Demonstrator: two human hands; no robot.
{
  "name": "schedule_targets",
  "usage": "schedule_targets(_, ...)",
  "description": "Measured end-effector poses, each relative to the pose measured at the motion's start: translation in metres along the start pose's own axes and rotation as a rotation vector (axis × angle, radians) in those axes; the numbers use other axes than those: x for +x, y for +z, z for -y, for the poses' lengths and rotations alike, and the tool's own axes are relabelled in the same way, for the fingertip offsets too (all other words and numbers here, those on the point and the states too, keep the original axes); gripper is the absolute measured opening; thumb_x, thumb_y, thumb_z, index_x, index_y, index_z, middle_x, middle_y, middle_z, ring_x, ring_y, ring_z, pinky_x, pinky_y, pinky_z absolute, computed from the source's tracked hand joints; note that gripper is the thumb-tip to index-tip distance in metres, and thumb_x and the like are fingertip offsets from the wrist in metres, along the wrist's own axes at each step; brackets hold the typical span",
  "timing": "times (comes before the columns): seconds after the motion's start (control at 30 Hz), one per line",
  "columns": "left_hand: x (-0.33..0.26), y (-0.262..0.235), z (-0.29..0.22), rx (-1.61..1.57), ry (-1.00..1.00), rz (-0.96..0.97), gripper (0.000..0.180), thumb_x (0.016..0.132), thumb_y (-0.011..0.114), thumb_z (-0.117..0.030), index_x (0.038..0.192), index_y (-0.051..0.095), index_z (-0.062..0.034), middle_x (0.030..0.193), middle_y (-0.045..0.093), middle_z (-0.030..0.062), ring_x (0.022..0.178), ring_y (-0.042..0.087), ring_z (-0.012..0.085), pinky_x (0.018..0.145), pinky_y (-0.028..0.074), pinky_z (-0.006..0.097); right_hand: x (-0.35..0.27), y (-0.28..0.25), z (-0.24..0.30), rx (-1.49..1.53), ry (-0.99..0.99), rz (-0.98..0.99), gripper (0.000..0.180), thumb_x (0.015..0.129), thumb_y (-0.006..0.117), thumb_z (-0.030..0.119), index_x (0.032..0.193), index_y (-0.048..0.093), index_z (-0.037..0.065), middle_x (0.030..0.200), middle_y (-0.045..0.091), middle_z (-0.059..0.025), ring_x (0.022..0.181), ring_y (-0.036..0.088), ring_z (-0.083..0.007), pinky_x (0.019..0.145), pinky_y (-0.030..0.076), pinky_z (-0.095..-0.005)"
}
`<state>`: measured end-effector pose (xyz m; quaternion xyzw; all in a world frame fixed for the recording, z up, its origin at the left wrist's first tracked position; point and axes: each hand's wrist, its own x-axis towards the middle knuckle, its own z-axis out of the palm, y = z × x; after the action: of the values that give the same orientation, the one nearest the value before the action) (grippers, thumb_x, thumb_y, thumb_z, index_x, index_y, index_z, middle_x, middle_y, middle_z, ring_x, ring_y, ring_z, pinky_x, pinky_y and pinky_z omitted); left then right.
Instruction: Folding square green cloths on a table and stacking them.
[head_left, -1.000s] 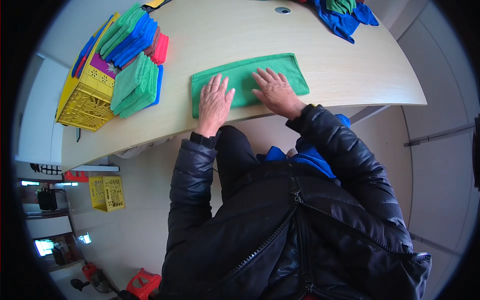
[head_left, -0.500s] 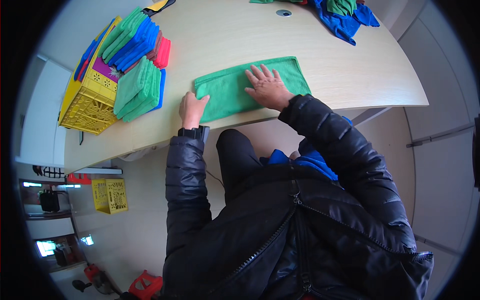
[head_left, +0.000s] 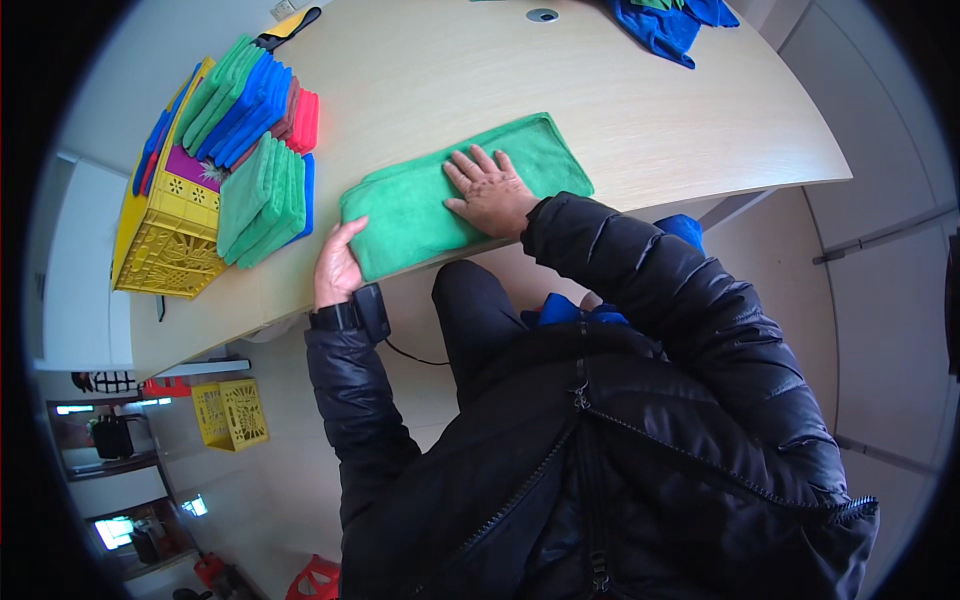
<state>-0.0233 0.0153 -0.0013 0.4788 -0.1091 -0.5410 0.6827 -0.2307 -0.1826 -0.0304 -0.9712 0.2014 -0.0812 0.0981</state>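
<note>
A green towel (head_left: 405, 222), folded into a long rectangle, lies slantwise at the table's near edge. My right hand (head_left: 490, 195) rests flat on its middle, fingers spread. At the towel's left end my left hand (head_left: 340, 265) grips the edge, the thumb lying along the top and the other fingers partly hidden. Left of it, folded green towels (head_left: 262, 205) lean in a row in front of folded blue towels (head_left: 245, 110) and red ones (head_left: 304, 122). A yellow plastic basket (head_left: 170, 240) stands against these stacks.
Loose blue cloths (head_left: 655, 35) lie heaped at the table's far right. A round cable hole (head_left: 542, 16) is set in the tabletop (head_left: 690, 130). A yellow-and-black item (head_left: 290, 27) lies at the far left. Another yellow basket (head_left: 232, 413) is on the floor, lower left.
The towel has shifted left and toward me, turning slightly. Both hands have moved left with it, my right hand still flat on top and my left at its end.
</note>
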Motion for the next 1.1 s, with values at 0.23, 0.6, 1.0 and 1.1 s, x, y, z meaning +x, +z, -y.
schedule_targets(0.23,-0.031,0.034,-0.014,0.19,0.445,0.029,0.064,0.088,0.064,-0.002,0.147,0.039,0.0006,0.132,0.058,0.0121,0.12,0.059,0.0242,0.103,0.049,0.039,-0.009,0.01,0.037,-0.021,-0.086,-0.075,0.064,0.103,0.041,0.046,0.153,0.037,0.007,0.162,0.03,-0.0134,0.151,0.023,-0.0352,0.121,0.018,-0.0568)
schedule_targets(0.6,0.052,0.157,0.012,0.524,0.525,0.11,0.071,0.086,0.061,0.003,0.151,0.034,-0.0033,0.117,0.063,0.0122,0.1,0.063,0.02,0.088,0.051,0.033,-0.039,-0.012,0.025,0.014,-0.135,-0.083,0.059,0.099,0.049,0.042,0.146,0.047,0.005,0.153,0.039,-0.0166,0.146,0.03,-0.0361,0.119,0.021,-0.058)
schedule_targets(1.0,0.121,0.228,0.081,1.57,0.63,-0.112,0.078,0.081,0.066,-0.005,0.151,0.032,-0.0026,0.085,0.066,0.0103,0.077,0.065,0.013,0.067,0.052,0.029,-0.118,-0.009,0.002,0.055,-0.195,-0.13,0.049,0.088,0.066,0.037,0.124,0.056,0.005,0.118,0.057,-0.0113,0.118,0.05,-0.029,0.109,0.033,-0.0476)
schedule_targets(1.1,0.115,0.231,0.084,1.633,0.606,-0.094,0.076,0.083,0.066,-0.008,0.151,0.033,-0.0032,0.085,0.065,0.0117,0.075,0.065,0.0128,0.066,0.053,0.029,-0.119,-0.01,0.003,0.027,-0.175,-0.093,0.049,0.087,0.068,0.037,0.122,0.057,0.005,0.119,0.056,-0.0105,0.118,0.05,-0.0285,0.106,0.035,-0.0453)
